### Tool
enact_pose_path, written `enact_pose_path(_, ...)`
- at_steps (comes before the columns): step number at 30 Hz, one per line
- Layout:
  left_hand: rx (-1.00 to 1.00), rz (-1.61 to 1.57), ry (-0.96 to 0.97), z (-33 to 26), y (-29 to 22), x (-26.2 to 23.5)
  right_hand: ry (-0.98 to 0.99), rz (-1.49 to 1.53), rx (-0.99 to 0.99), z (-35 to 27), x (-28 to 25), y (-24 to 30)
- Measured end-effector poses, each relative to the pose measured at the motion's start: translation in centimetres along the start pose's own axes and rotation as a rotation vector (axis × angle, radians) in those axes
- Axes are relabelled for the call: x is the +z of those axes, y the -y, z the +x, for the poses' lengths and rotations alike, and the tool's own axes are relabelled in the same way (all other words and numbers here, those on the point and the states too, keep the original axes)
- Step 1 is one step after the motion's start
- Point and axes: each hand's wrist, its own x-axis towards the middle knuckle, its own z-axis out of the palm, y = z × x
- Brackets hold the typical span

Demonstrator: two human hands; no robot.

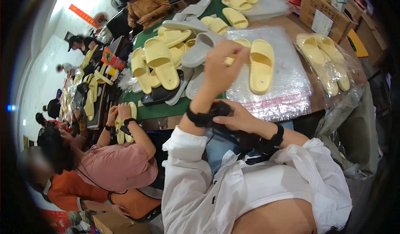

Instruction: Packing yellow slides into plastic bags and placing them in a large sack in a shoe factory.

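Reaching left hand (pixel 221 69) touches yellow slipper (pixel 261 65).

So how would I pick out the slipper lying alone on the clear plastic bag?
Start at the brown table, then find the clear plastic bag spread flat at its near edge. The yellow slipper lies on it, just right of the raised left hand. Unlike the bagged yellow pair further right, it is unwrapped.

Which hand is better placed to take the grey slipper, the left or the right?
Probably the left. The left hand is raised over the table beside the grey slipper, while the right hand is low, at the left wrist's black band.
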Motion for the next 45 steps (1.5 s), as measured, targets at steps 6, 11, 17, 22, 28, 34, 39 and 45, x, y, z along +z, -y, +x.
enact_pose_path(6,-0.367,-0.167,-0.155,-2.4,1.2,-3.2,-0.170,-0.217,-0.630,2.3,-3.5,6.8)
enact_pose_path(11,-0.552,-0.302,0.332,-6.4,0.2,1.2,-0.143,-0.064,-0.669,2.7,-3.3,10.3)
enact_pose_path(17,-0.552,-0.843,0.501,-9.0,-2.4,5.4,-0.138,-0.165,-0.841,3.5,-0.9,11.0)
enact_pose_path(22,-0.799,-0.768,0.622,-9.7,-2.0,5.5,-0.158,-1.309,-1.428,2.9,0.5,10.0)
enact_pose_path(28,-0.730,-0.867,0.704,-8.0,-1.9,4.3,0.427,-1.447,-2.002,1.7,3.7,7.1)
enact_pose_path(34,-0.669,-1.064,0.658,-5.8,-3.7,1.2,0.933,-1.306,-1.837,0.1,5.6,6.2)
enact_pose_path(39,-0.352,-0.966,0.843,-6.1,-2.9,4.6,0.898,-1.064,-1.759,-2.6,6.8,6.3)
enact_pose_path(45,-0.434,-0.962,0.554,-8.7,-4.3,3.3,0.883,-0.765,-1.587,-2.4,2.7,5.3)
